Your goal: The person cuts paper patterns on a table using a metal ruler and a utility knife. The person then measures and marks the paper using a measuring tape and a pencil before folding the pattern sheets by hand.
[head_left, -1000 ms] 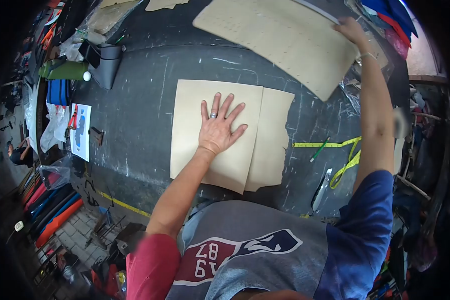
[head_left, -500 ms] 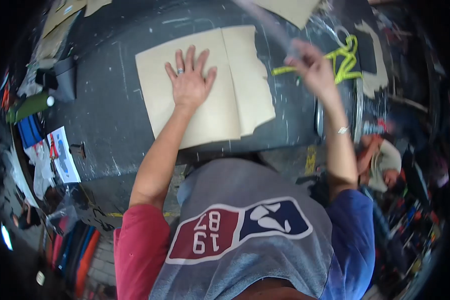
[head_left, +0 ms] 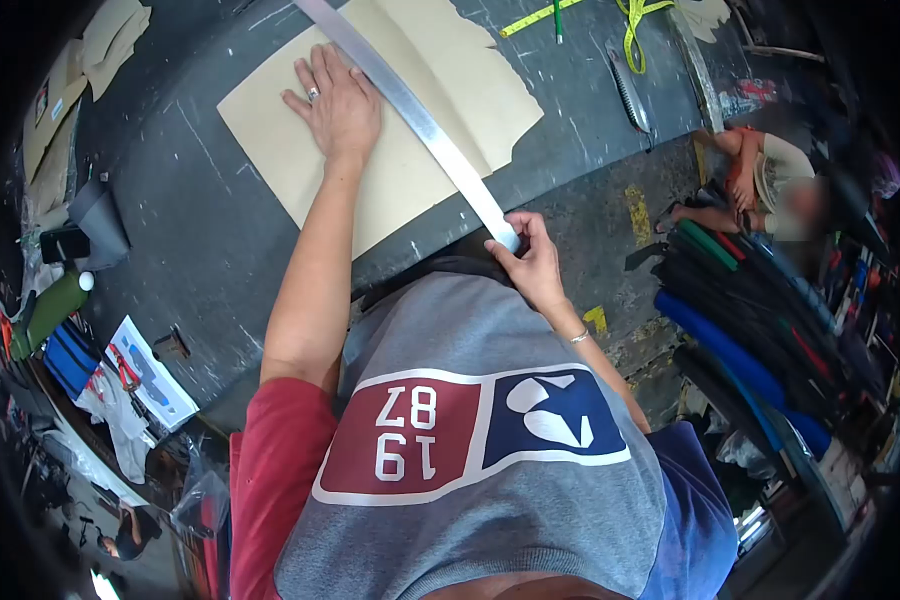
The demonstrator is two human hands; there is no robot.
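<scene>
A long metal ruler (head_left: pixel 425 132) lies diagonally across a sheet of tan kraft paper (head_left: pixel 270 112), which has a fold line and a ragged right edge. My left hand (head_left: pixel 345 115) rests flat on the paper with its fingers stretched out, and its thumb is at the ruler's left edge. At the table's front edge, my right hand (head_left: pixel 532 262) pinches the near end of the ruler between thumb and fingers. The ruler's far end runs out of view at the top.
On the dark table (head_left: pixel 200 210) are a yellow tape measure (head_left: pixel 633 35), a green pen (head_left: pixel 558 22) and a utility knife (head_left: pixel 628 92). A green bottle (head_left: pixel 52 312) and printed sheet (head_left: pixel 150 372) are at left. Another person (head_left: pixel 770 180) sits beyond the right side, near fabric rolls (head_left: pixel 745 345).
My right hand has brought the ruler down from above the table onto the paper and now holds its near end. My view has shifted; my left hand stays flat on the paper.
</scene>
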